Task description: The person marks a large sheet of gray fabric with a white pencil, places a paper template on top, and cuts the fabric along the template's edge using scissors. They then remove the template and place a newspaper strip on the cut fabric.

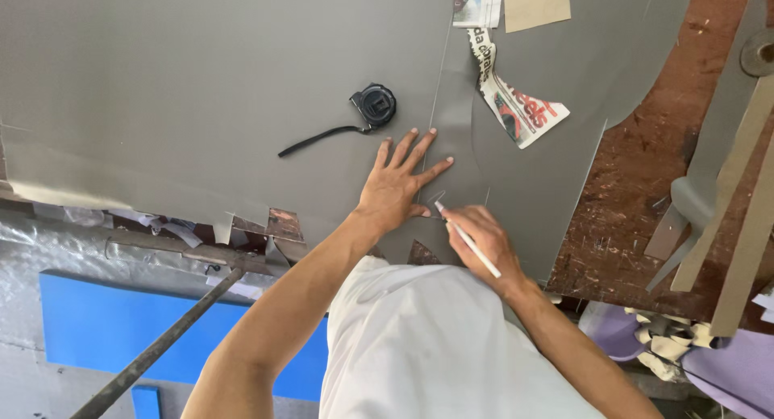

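Observation:
A large grey sheet (201, 88) lies over the brown worktable. My left hand (401, 181) presses flat on it with fingers spread, over a grey pattern piece (455, 137) lying on the sheet. My right hand (481, 241) grips a thin white marking pen (468, 239), its tip touching the sheet just beside my left thumb. A black tape measure (373, 106) with its strap trailing left lies just beyond my left fingertips.
Strips of printed newspaper (516, 104) and a tan card (536, 4) lie at the top. Bare brown table (645, 193) shows at right, with grey cut-offs (717, 185). A metal rod (161, 338) and blue panel (97, 322) lie below the table edge.

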